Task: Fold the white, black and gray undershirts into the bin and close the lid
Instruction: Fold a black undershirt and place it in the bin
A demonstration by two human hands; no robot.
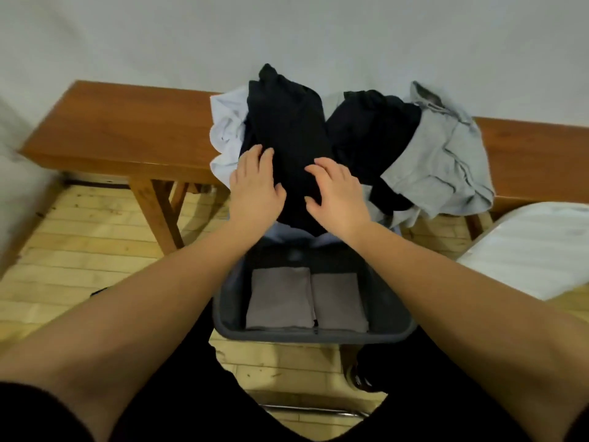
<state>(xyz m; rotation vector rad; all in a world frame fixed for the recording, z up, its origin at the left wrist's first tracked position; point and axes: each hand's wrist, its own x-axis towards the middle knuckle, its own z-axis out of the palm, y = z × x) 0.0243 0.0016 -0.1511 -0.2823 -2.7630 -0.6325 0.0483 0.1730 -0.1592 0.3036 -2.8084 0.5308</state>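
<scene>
A black undershirt (287, 129) lies lengthwise on the wooden bench (127, 129), its near end hanging over the bench edge. My left hand (255, 186) and my right hand (338, 193) rest on it with fingers spread and relaxed. A white undershirt (226, 129) lies crumpled under its left side. To the right sit a second black undershirt (373, 129) and a gray undershirt (446, 161). Below the bench stands the dark gray bin (229, 314), with two folded gray undershirts (280, 298) side by side on its bottom.
A white lid or panel (535, 247) leans at the right, by the bench. The floor is light wood planks (79, 250). A pale wall (287, 33) runs behind the bench. My dark-clothed legs fill the bottom of the view.
</scene>
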